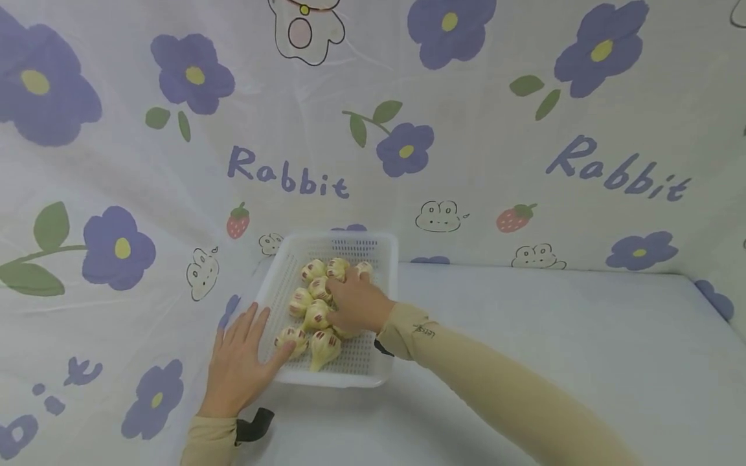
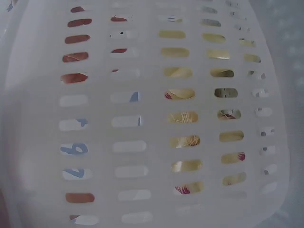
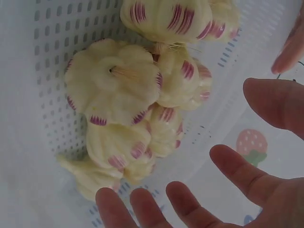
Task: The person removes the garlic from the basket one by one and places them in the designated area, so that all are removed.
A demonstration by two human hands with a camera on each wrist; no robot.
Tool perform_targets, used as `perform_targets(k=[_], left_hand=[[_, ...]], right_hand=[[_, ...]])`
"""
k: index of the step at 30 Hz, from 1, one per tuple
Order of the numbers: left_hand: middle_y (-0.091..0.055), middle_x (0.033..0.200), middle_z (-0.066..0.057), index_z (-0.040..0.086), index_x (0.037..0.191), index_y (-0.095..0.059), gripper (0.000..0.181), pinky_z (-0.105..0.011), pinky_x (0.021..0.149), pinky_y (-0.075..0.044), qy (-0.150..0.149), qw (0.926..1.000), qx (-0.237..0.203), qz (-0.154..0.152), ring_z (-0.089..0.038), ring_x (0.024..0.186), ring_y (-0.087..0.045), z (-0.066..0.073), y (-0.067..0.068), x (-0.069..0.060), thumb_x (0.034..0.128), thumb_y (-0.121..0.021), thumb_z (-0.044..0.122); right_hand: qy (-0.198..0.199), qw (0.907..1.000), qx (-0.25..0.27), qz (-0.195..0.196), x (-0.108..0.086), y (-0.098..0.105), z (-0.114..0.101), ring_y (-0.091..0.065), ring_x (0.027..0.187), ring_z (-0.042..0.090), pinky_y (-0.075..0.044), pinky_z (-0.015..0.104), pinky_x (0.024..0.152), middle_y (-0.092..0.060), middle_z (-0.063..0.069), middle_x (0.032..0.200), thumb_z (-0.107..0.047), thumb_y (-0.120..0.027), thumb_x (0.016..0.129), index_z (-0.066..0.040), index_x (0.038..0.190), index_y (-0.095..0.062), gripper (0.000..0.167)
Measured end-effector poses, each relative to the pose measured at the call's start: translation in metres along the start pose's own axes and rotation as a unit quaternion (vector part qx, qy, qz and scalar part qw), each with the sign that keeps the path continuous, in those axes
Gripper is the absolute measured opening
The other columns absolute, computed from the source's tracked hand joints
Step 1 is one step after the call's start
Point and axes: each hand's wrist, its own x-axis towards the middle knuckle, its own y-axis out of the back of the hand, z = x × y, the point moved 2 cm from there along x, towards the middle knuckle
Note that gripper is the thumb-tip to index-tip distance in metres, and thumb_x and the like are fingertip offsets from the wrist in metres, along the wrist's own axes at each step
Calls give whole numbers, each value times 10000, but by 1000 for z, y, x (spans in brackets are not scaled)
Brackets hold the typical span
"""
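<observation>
A white perforated plastic basket [image 1: 335, 380] holds several garlic bulbs [image 1: 325, 347], cream with purple streaks. My right hand [image 1: 362, 304] reaches over the basket's right side, among the bulbs. Its fingers [image 3: 240, 171] are spread apart in the right wrist view, with no bulb between them; the garlic [image 3: 111, 78] lies just beyond the fingertips. At the near left side of the basket, my left hand [image 1: 237, 366] rests with straight fingers and its thumb over the rim. Seen from the left wrist, the slotted basket wall [image 2: 99, 111] fills the view, garlic showing through the slots.
The basket stands on a pale table [image 1: 495, 362] that stretches away to the right. Behind and to the left hangs a white cloth [image 1: 484, 155] printed with purple flowers, strawberries and rabbits. A black strap end [image 1: 255, 425] sticks out at the left wrist.
</observation>
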Motion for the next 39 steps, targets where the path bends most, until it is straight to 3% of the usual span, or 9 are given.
perform_targets(k=[7, 12, 19, 23, 26, 31, 35, 39], left_hand=[[-405, 1632, -219, 51, 1553, -469, 847, -756, 1196, -183, -31, 10000, 18, 31, -482, 1475, -390, -1, -2, 0, 938, -638, 608], [-410, 1627, -221, 54, 1553, -469, 846, -752, 1199, -183, -49, 10000, 11, 73, -484, 1470, -398, -1, -1, 0, 933, -649, 600], [-416, 1626, -218, 55, 1542, -487, 828, -749, 1195, -200, -89, 9999, -6, 146, -481, 1463, -410, 0, -1, 0, 929, -658, 586], [-424, 1621, -219, 55, 1544, -486, 825, -756, 1184, -218, -107, 9998, 35, 176, -484, 1456, -421, 0, -1, 0, 931, -654, 582], [-423, 1622, -217, 56, 1544, -485, 824, -757, 1181, -224, -103, 9998, 37, 176, -484, 1453, -424, -1, -1, 1, 932, -651, 581], [-421, 1624, -215, 55, 1544, -486, 820, -753, 1185, -221, -100, 9998, 49, 169, -482, 1453, -426, -1, -1, 0, 934, -651, 578], [-426, 1621, -217, 54, 1539, -492, 813, -764, 1178, -221, -112, 9997, 54, 204, -484, 1451, -428, -1, -1, 0, 937, -649, 577], [-441, 1610, -216, 57, 1532, -502, 802, -773, 1167, -228, -150, 9994, 38, 307, -483, 1438, -444, -1, -2, -1, 932, -661, 565]], right_hand=[[-562, 9982, 112, -192, 18, -15, 0, -369, 1445, 545, -512, 582, 1075, -251, 323, 1642, -332, -638, 989, -97, 1611, -365, 719], [-756, 9970, -85, -169, 27, -26, 1, -385, 1451, 512, -463, 552, 1139, -296, 318, 1609, -329, -645, 971, -97, 1606, -348, 738], [-1314, 9908, 139, -278, 38, -49, 5, -465, 1348, 462, -553, 504, 1008, -322, 265, 1573, -331, -673, 942, -153, 1614, -331, 775], [-1391, 9896, -60, -368, 48, -62, 9, -419, 1414, 513, -526, 543, 1059, -225, 272, 1661, -382, -650, 964, -156, 1646, -296, 801], [-1363, 9891, -269, -491, 58, -72, 15, -505, 1335, 476, -547, 512, 1028, -302, 289, 1604, -383, -619, 985, -120, 1627, -330, 751], [-1312, 9891, -364, -566, 49, -67, 12, -614, 1124, 373, -585, 438, 921, -440, 280, 1462, -332, -558, 1025, -48, 1558, -413, 621], [-1327, 9889, -189, -635, 38, -57, 5, -580, 1221, 418, -570, 466, 980, -380, 305, 1542, -275, -500, 1044, -38, 1577, -381, 596], [-1358, 9887, -83, -629, 39, -59, 7, -535, 1281, 438, -555, 495, 1011, -348, 326, 1557, -236, -494, 1036, -35, 1604, -338, 622]])
